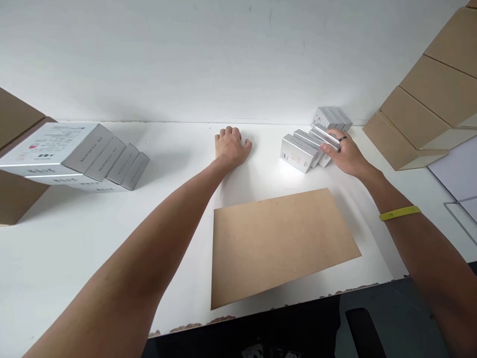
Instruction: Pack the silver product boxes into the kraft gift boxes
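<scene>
My left hand (231, 145) rests knuckles-down on the white table (74, 248) near the back wall, fingers curled closed with nothing visible in them. My right hand (345, 155) reaches to a row of small silver-white boxes (300, 153) at the back right, its fingers wrapped round the rightmost box of the row. A ring shows on one finger and a yellow band on that wrist. More of the same small boxes (333, 117) stand just behind, against the wall.
A flat brown cardboard sheet (278, 241) lies in front of me near the table's front edge. Larger silver-white boxes (74, 154) lean in a row at the left beside a brown carton (13, 149). Stacked brown cartons (428, 104) stand at the right.
</scene>
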A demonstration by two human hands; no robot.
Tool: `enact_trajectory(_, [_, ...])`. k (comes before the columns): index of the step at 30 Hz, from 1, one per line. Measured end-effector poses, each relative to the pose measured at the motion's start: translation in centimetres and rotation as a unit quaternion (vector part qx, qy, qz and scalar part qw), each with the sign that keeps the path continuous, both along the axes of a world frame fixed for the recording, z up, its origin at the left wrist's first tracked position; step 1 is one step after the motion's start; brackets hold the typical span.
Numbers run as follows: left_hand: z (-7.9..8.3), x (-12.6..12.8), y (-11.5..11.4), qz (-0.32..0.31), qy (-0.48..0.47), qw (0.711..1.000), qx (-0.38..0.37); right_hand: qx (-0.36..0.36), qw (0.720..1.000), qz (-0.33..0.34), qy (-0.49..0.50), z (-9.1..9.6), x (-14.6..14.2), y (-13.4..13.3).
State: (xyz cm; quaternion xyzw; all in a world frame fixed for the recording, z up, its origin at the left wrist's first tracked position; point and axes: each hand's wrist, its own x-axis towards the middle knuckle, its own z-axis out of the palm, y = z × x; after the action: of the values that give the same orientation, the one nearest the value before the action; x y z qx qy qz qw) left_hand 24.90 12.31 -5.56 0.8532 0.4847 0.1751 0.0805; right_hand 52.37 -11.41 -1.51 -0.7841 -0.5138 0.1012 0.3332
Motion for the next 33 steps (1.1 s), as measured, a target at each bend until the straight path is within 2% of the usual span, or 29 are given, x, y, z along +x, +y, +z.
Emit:
enact_trajectory(5, [0.2, 0.2, 0.0, 0.003, 0.001, 1.000, -0.006, 0.002, 0.999, -0.015, -0.029, 0.2, -0.1, -0.9])
enact_trajectory(9, [0.1, 0.2, 0.1, 0.005, 0.000, 1.000, -0.004, 0.002, 1.000, 0.003, -0.030, 0.4, -0.3, -1.0])
enact_trajectory(13, [0.0, 0.2, 0.2, 0.004, -0.004, 1.000, -0.004, -0.004, 0.999, 0.032, -0.017, 0.4, -0.5, -0.6])
enact_trajectory(19, [-0.4, 0.3, 0.5, 0.002, -0.012, 1.000, -0.001, 0.043, 0.999, 0.011, -0.020, -0.2, -1.1, 0.5])
enact_trajectory(26, [-0.2, 0.1, 0.3, -0.004, -0.011, 1.000, -0.006, 0.040, 0.998, 0.022, -0.040, 0.3, -2.0, 2.0])
enact_trajectory(30, [-0.2, 0.2, 0.3, -0.002, -0.019, 1.000, -0.011, 0.036, 0.998, 0.023, -0.048, 0.6, -1.5, 1.4])
enact_trajectory(33, [-0.5, 0.3, 0.6, -0.002, -0.020, 1.000, -0.007, -0.001, 0.999, 0.018, -0.040, 1.3, -0.8, 0.2])
